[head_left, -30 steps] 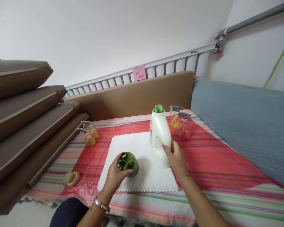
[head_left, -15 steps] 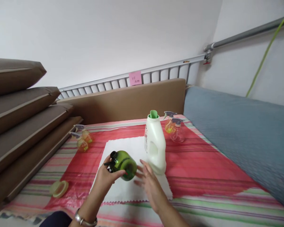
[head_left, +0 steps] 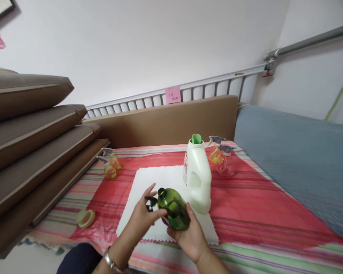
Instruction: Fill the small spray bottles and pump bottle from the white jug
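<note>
A green see-through bottle (head_left: 175, 209) is tilted over the white cloth, its black neck open and pointing up and left. My right hand (head_left: 191, 236) is closed around the bottle's lower right side. In my left hand (head_left: 144, 215) is a black pump head (head_left: 151, 203), mostly hidden by the fingers, with the thumb touching the bottle's near side. Just beyond my right hand, a large white jug (head_left: 198, 175) with a handle stands upright on the white cloth (head_left: 144, 179). A green piece (head_left: 196, 138) sits in the jug's mouth.
Two spray bottles (head_left: 225, 163) stand to the right of the jug, and two more (head_left: 110, 169) at the left. A pale round lid (head_left: 85, 218) lies front left. Stacked brown cushions (head_left: 42, 148) rise at the left; a blue-grey padded surface (head_left: 291, 152) borders the right.
My right hand, open beside the bottle before, now grips it. The bottle has turned and moved right and nearer. The left fingers have loosened from it, keeping the pump head. The view has shifted left.
</note>
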The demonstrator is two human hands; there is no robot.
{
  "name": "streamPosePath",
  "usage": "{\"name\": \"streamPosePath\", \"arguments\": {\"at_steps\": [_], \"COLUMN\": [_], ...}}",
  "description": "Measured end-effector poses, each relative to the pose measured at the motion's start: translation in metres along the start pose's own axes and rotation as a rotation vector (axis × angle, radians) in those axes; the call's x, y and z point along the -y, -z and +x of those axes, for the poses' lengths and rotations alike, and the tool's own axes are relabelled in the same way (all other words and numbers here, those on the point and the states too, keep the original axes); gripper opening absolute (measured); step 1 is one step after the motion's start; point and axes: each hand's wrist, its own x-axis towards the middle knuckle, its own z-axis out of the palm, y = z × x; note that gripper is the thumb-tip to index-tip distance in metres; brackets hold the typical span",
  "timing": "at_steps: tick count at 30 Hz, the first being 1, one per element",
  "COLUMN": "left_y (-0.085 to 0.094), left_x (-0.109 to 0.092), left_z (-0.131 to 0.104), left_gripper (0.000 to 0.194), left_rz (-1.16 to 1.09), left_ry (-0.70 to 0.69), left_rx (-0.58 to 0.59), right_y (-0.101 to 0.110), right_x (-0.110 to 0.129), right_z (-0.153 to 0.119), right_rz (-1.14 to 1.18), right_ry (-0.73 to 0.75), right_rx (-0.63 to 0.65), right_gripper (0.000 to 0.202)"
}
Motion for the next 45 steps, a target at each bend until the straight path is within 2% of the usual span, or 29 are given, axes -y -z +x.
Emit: {"name": "streamPosePath", "arguments": {"at_steps": [3,6,9,12,16,20,24,27,30,34,40,45], "left_y": [0.026,0.042,0.042,0.033,0.024,0.016,0.001,-0.009,-0.011,-0.006,0.003,0.006], "left_x": [-0.018,-0.048,-0.072,-0.080,-0.072,-0.055,-0.028,-0.011,-0.006,-0.005,0.005,0.000], "left_z": [0.008,0.013,0.017,0.020,0.022,0.022,0.019,0.012,0.007,0.004,0.008,0.009], "left_gripper": [0.052,0.035,0.028,0.027,0.026,0.028,0.040,0.050,0.052,0.045,0.034,0.030], "left_rz": [-0.140,-0.389,-0.567,-0.642,-0.657,-0.642,-0.426,-0.294,-0.247,-0.250,-0.299,-0.259], "left_ry": [-0.002,-0.176,-0.313,-0.341,-0.308,-0.289,-0.184,-0.073,-0.040,-0.066,-0.127,-0.144], "left_rx": [-0.170,-0.317,-0.357,-0.354,-0.356,-0.332,-0.240,-0.112,-0.014,0.036,-0.015,-0.095], "right_y": [0.005,0.008,0.009,0.008,0.006,0.003,0.000,-0.003,-0.006,-0.007,-0.005,-0.003], "right_x": [-0.003,-0.009,-0.015,-0.020,-0.022,-0.023,-0.022,-0.019,-0.016,-0.014,-0.014,-0.015], "right_z": [0.004,0.006,0.005,0.003,0.000,0.000,-0.002,-0.005,-0.007,-0.006,-0.004,-0.004], "right_rz": [-0.004,-0.025,-0.070,-0.111,-0.110,-0.093,-0.046,-0.014,-0.002,-0.009,-0.023,-0.030], "right_ry": [-0.056,-0.118,-0.145,-0.162,-0.190,-0.185,-0.178,-0.150,-0.139,-0.133,-0.099,-0.086], "right_rx": [-0.046,-0.043,-0.047,-0.033,-0.020,-0.009,0.002,0.025,0.029,0.024,0.019,0.008], "right_gripper": [0.039,0.039,0.042,0.043,0.044,0.044,0.044,0.044,0.041,0.042,0.047,0.048]}}
